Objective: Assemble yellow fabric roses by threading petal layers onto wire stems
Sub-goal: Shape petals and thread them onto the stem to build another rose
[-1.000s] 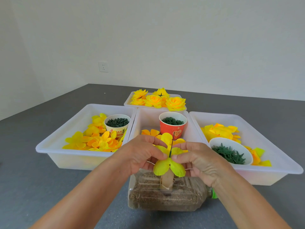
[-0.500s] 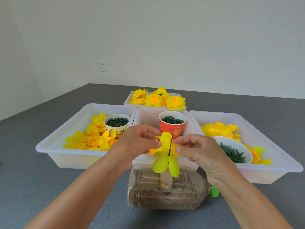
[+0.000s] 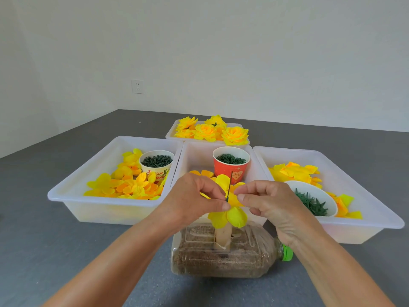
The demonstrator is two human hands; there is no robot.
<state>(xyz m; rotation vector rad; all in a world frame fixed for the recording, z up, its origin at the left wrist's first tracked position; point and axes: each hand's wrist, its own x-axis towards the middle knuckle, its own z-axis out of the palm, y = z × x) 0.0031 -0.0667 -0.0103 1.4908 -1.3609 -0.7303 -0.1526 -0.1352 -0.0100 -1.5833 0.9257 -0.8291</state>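
A thin green wire stem [image 3: 229,187] stands upright from a tan tube [image 3: 223,237] fixed on a sand-filled plastic bottle [image 3: 221,260] that lies on its side. A yellow petal layer [image 3: 232,214] sits threaded on the stem above the tube. My left hand [image 3: 194,200] pinches the petals at the stem from the left. My right hand [image 3: 267,202] holds the petal layer from the right, fingertips close to the stem. Both hands hide part of the layer.
Three white bins stand behind the bottle: the left bin [image 3: 66,196] with loose petals and a cup of green pieces [image 3: 157,161], the middle bin with a red cup [image 3: 231,165], the right bin [image 3: 376,209] with petals and a bowl of green calyxes [image 3: 314,202]. Finished roses [image 3: 212,130] fill a far tray.
Both hands have risen and closed in on the stem. The petal layer now folds upward around the wire instead of lying flat and low near the tube.
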